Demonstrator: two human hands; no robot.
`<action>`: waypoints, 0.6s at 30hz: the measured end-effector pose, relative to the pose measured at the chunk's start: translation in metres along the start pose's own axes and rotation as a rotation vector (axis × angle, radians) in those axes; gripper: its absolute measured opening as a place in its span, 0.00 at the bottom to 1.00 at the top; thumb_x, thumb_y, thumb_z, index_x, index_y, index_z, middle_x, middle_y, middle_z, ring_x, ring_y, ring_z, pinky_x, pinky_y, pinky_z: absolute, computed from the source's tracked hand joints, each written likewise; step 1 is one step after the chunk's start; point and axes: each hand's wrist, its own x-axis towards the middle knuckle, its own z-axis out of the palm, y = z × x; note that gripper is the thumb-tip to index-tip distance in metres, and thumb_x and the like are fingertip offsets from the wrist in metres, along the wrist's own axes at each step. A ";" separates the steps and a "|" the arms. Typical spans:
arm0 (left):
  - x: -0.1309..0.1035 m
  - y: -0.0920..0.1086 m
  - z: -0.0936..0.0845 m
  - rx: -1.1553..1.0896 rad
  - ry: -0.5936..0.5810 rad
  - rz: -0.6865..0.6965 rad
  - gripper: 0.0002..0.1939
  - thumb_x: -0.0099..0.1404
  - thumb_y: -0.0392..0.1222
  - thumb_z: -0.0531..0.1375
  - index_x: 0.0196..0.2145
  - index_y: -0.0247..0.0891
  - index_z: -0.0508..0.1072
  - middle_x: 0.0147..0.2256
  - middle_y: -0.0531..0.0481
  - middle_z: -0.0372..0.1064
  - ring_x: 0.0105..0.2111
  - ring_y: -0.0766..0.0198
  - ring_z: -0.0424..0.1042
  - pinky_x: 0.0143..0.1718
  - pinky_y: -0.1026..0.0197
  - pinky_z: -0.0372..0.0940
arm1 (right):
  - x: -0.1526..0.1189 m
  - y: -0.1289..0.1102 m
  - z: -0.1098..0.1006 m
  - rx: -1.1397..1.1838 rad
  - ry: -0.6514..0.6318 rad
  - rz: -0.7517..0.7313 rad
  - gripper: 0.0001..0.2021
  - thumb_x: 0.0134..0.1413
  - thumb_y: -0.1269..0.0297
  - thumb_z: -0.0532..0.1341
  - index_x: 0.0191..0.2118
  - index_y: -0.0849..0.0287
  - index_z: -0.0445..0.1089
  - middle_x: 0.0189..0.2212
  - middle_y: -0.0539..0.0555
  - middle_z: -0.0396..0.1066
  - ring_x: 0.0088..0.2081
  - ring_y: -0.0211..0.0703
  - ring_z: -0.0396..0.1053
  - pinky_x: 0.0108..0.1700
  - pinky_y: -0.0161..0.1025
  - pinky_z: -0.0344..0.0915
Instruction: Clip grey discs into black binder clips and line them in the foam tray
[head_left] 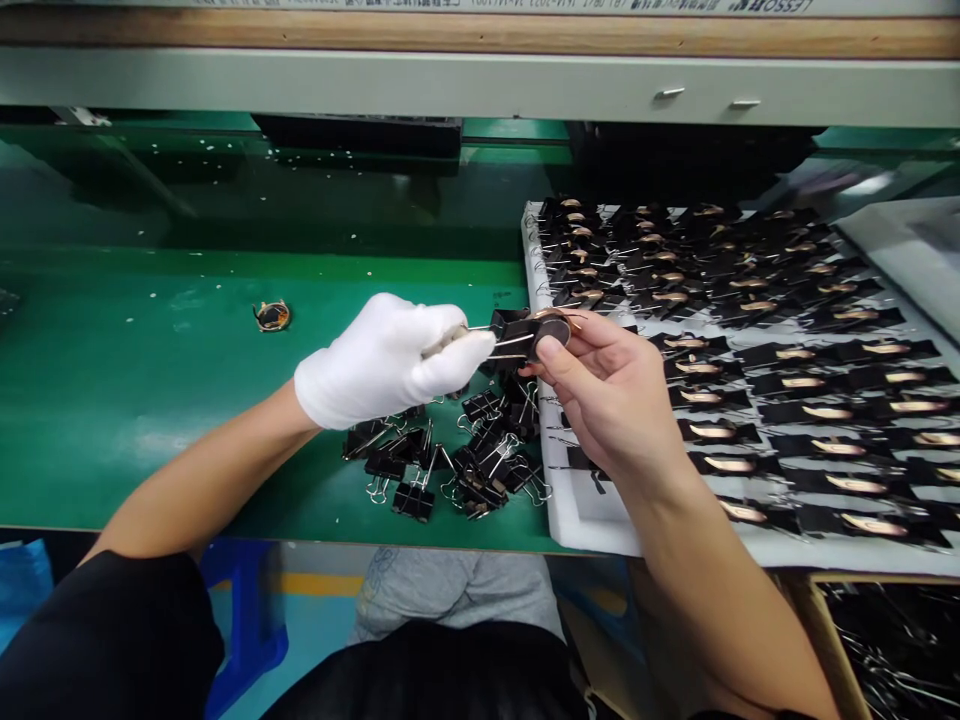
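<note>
My left hand [405, 355], in a white glove, is closed on the wire handles of a black binder clip [510, 328]. Bare fingers of my right hand [619, 385] pinch a round part [553, 330] with a dark face and a copper-coloured edge. The clip and the round part meet between my hands; whether the jaws grip it I cannot tell. Beneath them lies a heap of black binder clips [480, 460] with silver handles. A similar round coil-like part [271, 315] rests alone on the green table at the left.
At the right a white foam tray [592, 520] bears rows of clips holding copper-edged parts [840, 447]. A cardboard box of black clips [892, 650] stands below it. A grey metal beam [450, 85] crosses above the green table [150, 400].
</note>
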 end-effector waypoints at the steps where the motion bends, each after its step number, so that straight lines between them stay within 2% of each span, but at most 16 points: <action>1: 0.000 0.000 0.001 -0.009 -0.005 -0.016 0.21 0.70 0.49 0.51 0.20 0.39 0.62 0.16 0.57 0.56 0.18 0.71 0.53 0.23 0.62 0.48 | 0.000 0.001 0.000 -0.004 0.011 0.000 0.10 0.58 0.57 0.75 0.44 0.50 0.82 0.40 0.50 0.80 0.41 0.41 0.78 0.44 0.41 0.80; 4: 0.000 -0.002 0.001 -0.031 -0.044 -0.059 0.22 0.71 0.49 0.52 0.20 0.39 0.62 0.16 0.56 0.57 0.18 0.70 0.54 0.24 0.61 0.50 | 0.000 0.002 0.002 -0.009 0.032 0.021 0.11 0.57 0.57 0.75 0.44 0.51 0.81 0.41 0.51 0.81 0.42 0.42 0.78 0.47 0.43 0.80; 6: 0.001 -0.006 -0.003 -0.064 -0.116 -0.058 0.23 0.73 0.51 0.52 0.22 0.39 0.66 0.16 0.56 0.58 0.18 0.69 0.56 0.24 0.61 0.51 | 0.000 0.000 0.002 0.000 0.033 0.049 0.12 0.56 0.57 0.76 0.44 0.52 0.81 0.42 0.52 0.81 0.43 0.43 0.78 0.49 0.44 0.79; 10: 0.003 -0.018 -0.011 -0.206 -0.292 -0.073 0.31 0.80 0.56 0.43 0.29 0.39 0.74 0.19 0.53 0.67 0.22 0.66 0.66 0.30 0.59 0.60 | 0.002 -0.005 0.002 0.094 0.059 0.105 0.12 0.53 0.55 0.76 0.40 0.51 0.80 0.42 0.51 0.80 0.46 0.45 0.78 0.52 0.48 0.79; 12: 0.004 -0.024 -0.007 -0.071 -0.292 -0.099 0.31 0.80 0.56 0.44 0.29 0.39 0.75 0.21 0.51 0.68 0.24 0.64 0.68 0.31 0.59 0.59 | 0.003 -0.007 0.000 0.163 0.090 0.136 0.12 0.51 0.54 0.76 0.39 0.50 0.79 0.42 0.50 0.80 0.46 0.46 0.78 0.52 0.49 0.79; 14: 0.005 -0.031 0.005 0.193 -0.292 -0.064 0.24 0.77 0.57 0.50 0.37 0.40 0.79 0.28 0.50 0.74 0.27 0.61 0.70 0.30 0.59 0.54 | 0.005 -0.007 -0.001 0.196 0.133 0.172 0.13 0.50 0.53 0.77 0.38 0.49 0.78 0.40 0.49 0.80 0.45 0.45 0.78 0.51 0.49 0.79; 16: 0.005 -0.038 0.018 0.394 -0.349 0.021 0.20 0.75 0.57 0.55 0.48 0.43 0.79 0.37 0.48 0.78 0.31 0.59 0.72 0.30 0.59 0.50 | 0.005 -0.006 -0.001 0.183 0.159 0.214 0.14 0.48 0.52 0.77 0.36 0.50 0.78 0.38 0.49 0.79 0.43 0.45 0.78 0.50 0.49 0.80; 17: 0.006 -0.042 0.023 0.443 -0.398 0.057 0.19 0.75 0.57 0.55 0.49 0.43 0.79 0.39 0.48 0.78 0.31 0.59 0.72 0.29 0.59 0.50 | 0.005 -0.006 0.000 0.167 0.158 0.236 0.15 0.47 0.51 0.78 0.36 0.51 0.78 0.37 0.49 0.79 0.41 0.45 0.78 0.49 0.49 0.80; 18: 0.006 -0.046 0.026 0.460 -0.448 0.080 0.18 0.75 0.56 0.56 0.47 0.43 0.79 0.38 0.48 0.77 0.31 0.60 0.71 0.29 0.59 0.49 | 0.005 -0.006 0.001 0.153 0.145 0.258 0.15 0.47 0.51 0.78 0.36 0.51 0.78 0.36 0.50 0.79 0.41 0.44 0.77 0.49 0.49 0.80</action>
